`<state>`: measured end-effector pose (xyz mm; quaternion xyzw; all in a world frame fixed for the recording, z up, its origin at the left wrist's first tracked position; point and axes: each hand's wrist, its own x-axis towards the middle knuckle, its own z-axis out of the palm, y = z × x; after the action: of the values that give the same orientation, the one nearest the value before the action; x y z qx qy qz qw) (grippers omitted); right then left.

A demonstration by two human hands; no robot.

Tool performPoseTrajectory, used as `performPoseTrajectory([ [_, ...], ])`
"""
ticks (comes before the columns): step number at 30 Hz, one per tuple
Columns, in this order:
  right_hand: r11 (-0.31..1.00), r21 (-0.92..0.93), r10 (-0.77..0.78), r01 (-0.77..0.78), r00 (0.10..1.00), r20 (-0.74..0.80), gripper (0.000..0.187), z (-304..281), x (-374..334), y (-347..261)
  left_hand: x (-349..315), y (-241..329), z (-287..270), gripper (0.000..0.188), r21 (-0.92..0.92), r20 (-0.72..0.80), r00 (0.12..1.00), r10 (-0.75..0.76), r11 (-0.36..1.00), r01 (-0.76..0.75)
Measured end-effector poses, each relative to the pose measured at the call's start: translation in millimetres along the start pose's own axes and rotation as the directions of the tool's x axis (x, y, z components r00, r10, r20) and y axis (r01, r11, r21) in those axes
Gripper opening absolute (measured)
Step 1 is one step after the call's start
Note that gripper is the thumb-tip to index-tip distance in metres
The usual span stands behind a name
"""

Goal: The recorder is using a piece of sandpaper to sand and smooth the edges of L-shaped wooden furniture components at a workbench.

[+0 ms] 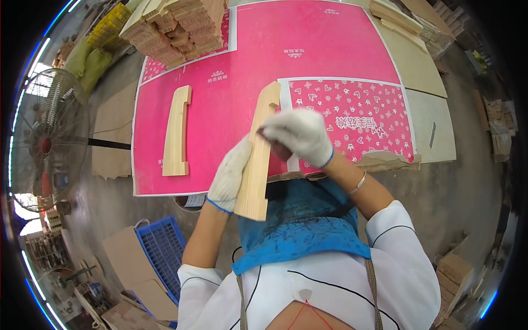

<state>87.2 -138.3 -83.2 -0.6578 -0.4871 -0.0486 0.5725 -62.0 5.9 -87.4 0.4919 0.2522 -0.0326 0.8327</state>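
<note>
Nearest the camera is your white top with thin dark piping [308,286], and just beyond it the blue apron [308,220] that covers your lap and meets the near edge of the work surface.

Above the apron you hold a long pale wooden piece [259,154], stepped at its ends, tilted so that its near end sits over the apron and its far end reaches out over the pink sheet [231,110]. Your left hand [228,175], in a white knitted glove with a blue cuff, is closed around the lower left side of the piece and carries it. Your right hand [300,135], gloved the same way, is curled shut on a small dark reddish-brown pad [279,149], pressed against the right face of the piece near its middle. A thin bangle [358,183] circles your right wrist.

To the left, well apart from the held piece, a second wooden piece of the same shape [177,132] lies flat on the pink sheet. A panel printed with white hearts [357,115] lies on the right of the sheet. At the far left of the table stands a stack of wooden blocks [176,27]. On the floor to the left are a standing fan [47,140] and, nearer you, a blue plastic crate [162,250].
</note>
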Motion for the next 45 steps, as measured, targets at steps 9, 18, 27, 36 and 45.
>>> performPoseTrajectory([
  [9,0.796,0.101,0.603,-0.596,0.797,-0.047,0.02,-35,-8,21,36,36,-6,0.047,0.995,0.082,0.904,0.419,0.011,-0.095],
  [18,0.723,-0.442,0.582,-0.531,0.813,-0.025,0.037,-6,66,80,39,2,15,0.079,0.977,0.115,0.81,0.575,-0.212,0.012],
  [27,0.6,-0.592,0.67,-0.539,0.742,0.003,0.037,-36,30,88,39,1,15,0.073,0.986,0.063,0.797,0.601,-0.163,0.045],
  [36,0.705,-0.238,0.657,-0.668,0.741,-0.137,0.039,-49,25,72,36,73,-14,0.051,0.998,0.062,0.949,0.309,-0.042,-0.052],
  [45,0.769,-0.272,0.592,-0.578,0.805,-0.038,0.043,2,71,93,40,20,-28,0.074,0.962,0.145,0.782,0.606,-0.27,0.03],
])
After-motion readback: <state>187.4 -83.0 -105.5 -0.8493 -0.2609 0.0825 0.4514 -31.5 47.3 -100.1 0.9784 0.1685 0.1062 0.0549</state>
